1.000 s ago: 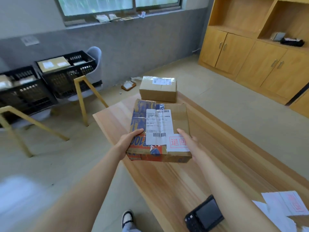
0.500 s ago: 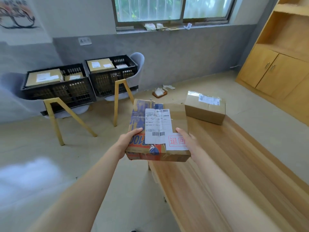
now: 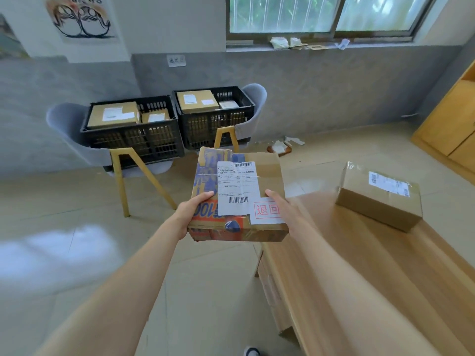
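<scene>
I carry a flat cardboard parcel (image 3: 259,173) with blue and orange print, a white shipping label and a red-stamped sticker, held out in front of me above the floor. My left hand (image 3: 191,213) grips its near left edge with the thumb on top. My right hand (image 3: 284,210) grips the near right corner, thumb lying on the sticker. The fingers of both hands are hidden under the box.
A wooden table (image 3: 359,278) runs along my right, with a second brown parcel (image 3: 380,199) at its far end. Ahead, two black crates (image 3: 133,140) (image 3: 213,122) with several parcels sit on grey chairs with wooden legs. Wooden cabinets (image 3: 452,129) stand at right.
My view has swung left from the table toward the crates. The parcel stays in both hands and now hangs over the floor left of the table.
</scene>
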Motion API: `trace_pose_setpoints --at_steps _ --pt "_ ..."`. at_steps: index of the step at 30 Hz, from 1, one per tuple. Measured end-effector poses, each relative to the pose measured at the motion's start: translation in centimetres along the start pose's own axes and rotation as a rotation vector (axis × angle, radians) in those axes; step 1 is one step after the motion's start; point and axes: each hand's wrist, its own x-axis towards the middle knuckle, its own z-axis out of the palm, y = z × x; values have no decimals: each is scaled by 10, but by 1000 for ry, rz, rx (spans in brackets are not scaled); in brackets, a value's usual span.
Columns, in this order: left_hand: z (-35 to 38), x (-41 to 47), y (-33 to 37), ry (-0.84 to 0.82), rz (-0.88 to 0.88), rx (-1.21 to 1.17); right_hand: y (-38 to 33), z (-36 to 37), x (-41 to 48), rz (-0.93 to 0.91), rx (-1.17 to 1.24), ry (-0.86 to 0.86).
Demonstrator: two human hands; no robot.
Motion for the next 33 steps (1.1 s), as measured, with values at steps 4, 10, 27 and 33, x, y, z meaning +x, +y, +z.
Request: trace_pose_setpoints --at_steps 4,10,27,33 --pt "-23 21 15 46 0 -22 -16 29 33 39 -30 -27" --pt "-53 59 44 109 18 -46 -45 70 87 26 -78 -94" --pt "-104 201 172 290 50 -52 -170 165 264 -11 -110 -229" --pt "-124 241 193 328 34 -56 -194 194 305 22 -141 -251"
